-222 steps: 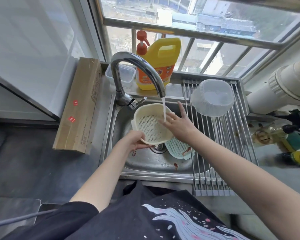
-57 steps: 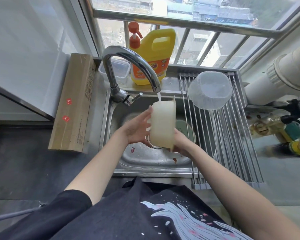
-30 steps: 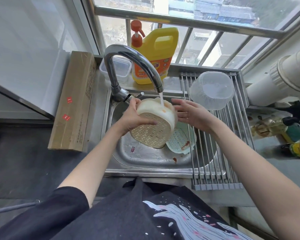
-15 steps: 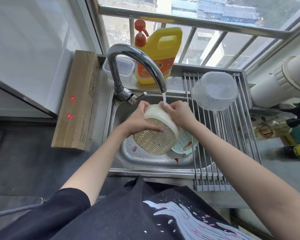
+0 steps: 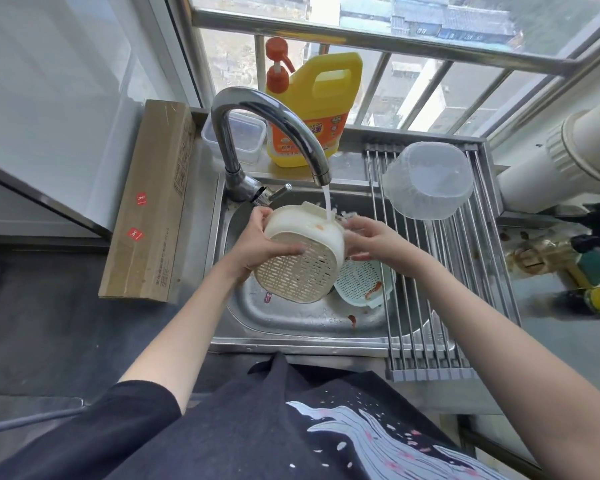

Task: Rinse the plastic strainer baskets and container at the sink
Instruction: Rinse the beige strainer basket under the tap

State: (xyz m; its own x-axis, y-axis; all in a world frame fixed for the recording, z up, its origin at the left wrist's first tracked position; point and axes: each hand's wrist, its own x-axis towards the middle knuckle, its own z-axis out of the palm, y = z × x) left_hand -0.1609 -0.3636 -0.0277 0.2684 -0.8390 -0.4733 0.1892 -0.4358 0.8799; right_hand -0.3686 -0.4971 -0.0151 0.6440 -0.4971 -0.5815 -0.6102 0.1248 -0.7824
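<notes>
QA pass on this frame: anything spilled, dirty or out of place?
Yes. Red smears: one on the sink floor near the front edge, one inside the green strainer lying in the basin. An orange speck sits on the cream strainer under the tap. The rest looks normal.

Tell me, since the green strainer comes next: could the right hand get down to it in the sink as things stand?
Probably yes. The right hand hovers just above the green strainer, with open space between them. The cream strainer, gripped by the left hand, covers only its left edge.
</notes>
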